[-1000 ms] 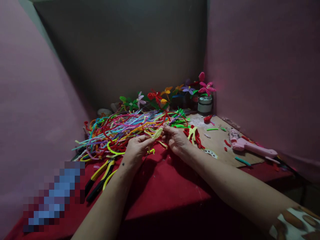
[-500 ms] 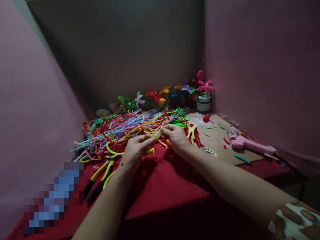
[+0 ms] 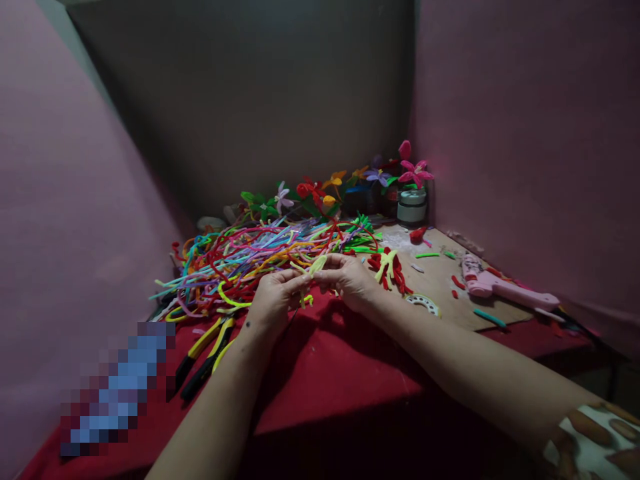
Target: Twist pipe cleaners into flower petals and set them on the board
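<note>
Between my two hands is a pale yellow pipe-cleaner piece [image 3: 318, 265], looped into a petal-like shape. My left hand [image 3: 278, 293] pinches its lower left end between thumb and fingers. From the other side, my right hand [image 3: 349, 277] grips it with thumb and forefinger, close to the left fingertips. A thin dark stem or wire hangs below my left fingers; its upper end is hidden. Just behind the hands lies a large heap of colored pipe cleaners [image 3: 240, 257]. Right of my right hand rests a bundle of red and pale yellow pieces [image 3: 388, 268].
Yellow-and-black pliers [image 3: 206, 353] lie left of my left forearm on the red cloth [image 3: 330, 373]. A pink glue gun [image 3: 505, 287] and a white ring [image 3: 423, 305] are on the brown board [image 3: 450, 313]. Finished pipe-cleaner flowers [image 3: 313, 190] and a jar [image 3: 411, 208] stand at the back.
My right fingers have shifted slightly down and left along the yellow piece, and its loop now stands up above them. The whole view has moved a little.
</note>
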A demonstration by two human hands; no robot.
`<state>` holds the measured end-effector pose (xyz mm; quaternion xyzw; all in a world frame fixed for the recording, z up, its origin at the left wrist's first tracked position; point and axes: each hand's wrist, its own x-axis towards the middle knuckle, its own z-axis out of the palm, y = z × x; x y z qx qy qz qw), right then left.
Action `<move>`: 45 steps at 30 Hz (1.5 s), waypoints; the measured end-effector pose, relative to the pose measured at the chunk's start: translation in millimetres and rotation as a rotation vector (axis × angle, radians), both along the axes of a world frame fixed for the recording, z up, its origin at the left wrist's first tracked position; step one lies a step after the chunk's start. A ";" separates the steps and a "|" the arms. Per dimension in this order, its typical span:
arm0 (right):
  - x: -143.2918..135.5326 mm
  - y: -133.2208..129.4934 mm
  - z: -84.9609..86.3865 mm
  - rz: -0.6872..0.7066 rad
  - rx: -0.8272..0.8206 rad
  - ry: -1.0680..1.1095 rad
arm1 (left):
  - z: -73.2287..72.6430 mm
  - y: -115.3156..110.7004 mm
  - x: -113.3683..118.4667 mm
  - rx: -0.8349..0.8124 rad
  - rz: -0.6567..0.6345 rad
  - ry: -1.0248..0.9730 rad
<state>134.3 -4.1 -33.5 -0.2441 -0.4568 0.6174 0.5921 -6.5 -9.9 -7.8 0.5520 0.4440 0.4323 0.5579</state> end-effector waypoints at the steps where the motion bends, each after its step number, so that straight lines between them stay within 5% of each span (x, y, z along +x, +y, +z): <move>1: 0.4 0.6 -0.7 0.032 -0.008 0.011 | -0.3 0.6 -0.4 -0.002 -0.004 -0.003; 5: 0.8 2.6 -3.9 0.094 -0.025 0.031 | -2.6 3.2 -1.6 0.002 -0.004 -0.010; 23: -11.2 0.8 -10.3 -0.095 -0.159 0.087 | -6.2 1.9 -3.5 0.013 -0.068 -0.082; 34: -5.8 -7.5 2.7 0.040 -0.224 0.010 | -3.6 2.8 -4.6 0.134 0.051 0.061; 41: -8.0 -3.8 -1.6 -0.134 -0.130 -0.167 | -2.7 1.3 0.3 0.233 0.175 0.200; 45: -10.6 -2.8 -3.7 -0.237 -0.150 -0.145 | -10.3 -5.1 8.4 0.507 0.294 0.428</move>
